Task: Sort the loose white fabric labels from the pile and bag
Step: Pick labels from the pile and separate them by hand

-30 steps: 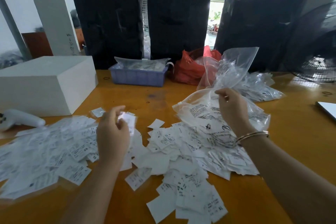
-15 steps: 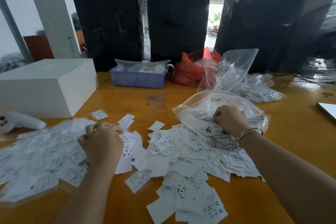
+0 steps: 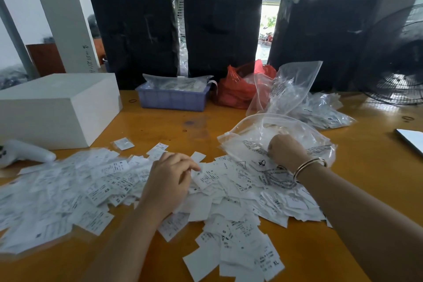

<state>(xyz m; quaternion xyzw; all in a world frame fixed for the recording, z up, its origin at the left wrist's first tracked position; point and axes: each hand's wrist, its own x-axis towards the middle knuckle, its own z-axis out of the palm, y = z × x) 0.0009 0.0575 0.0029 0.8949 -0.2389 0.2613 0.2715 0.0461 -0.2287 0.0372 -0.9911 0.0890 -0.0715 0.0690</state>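
Loose white fabric labels lie in two heaps on the orange table: a spread-out left heap (image 3: 68, 190) and a middle pile (image 3: 240, 208) that spills from the mouth of a clear plastic bag (image 3: 297, 130). My left hand (image 3: 169, 181) lies over the gap between the heaps, its loosely bent fingertips touching a label (image 3: 206, 177) at the edge of the middle pile. My right hand (image 3: 286, 151), with a bangle on its wrist, is curled and grips the printed lower film of the bag at its mouth. The bag lies flat on the table.
A white box (image 3: 57, 107) and a white hand-held device (image 3: 25, 152) sit at the left. A blue tray (image 3: 171, 98), a red bag (image 3: 238, 89) and more clear bags of labels (image 3: 320, 110) stand behind. A fan (image 3: 398, 59) is far right, with black bundles along the back.
My right hand lowered the bag from a raised position onto the table. My left hand put a label down on the left heap, then moved right to the middle pile.
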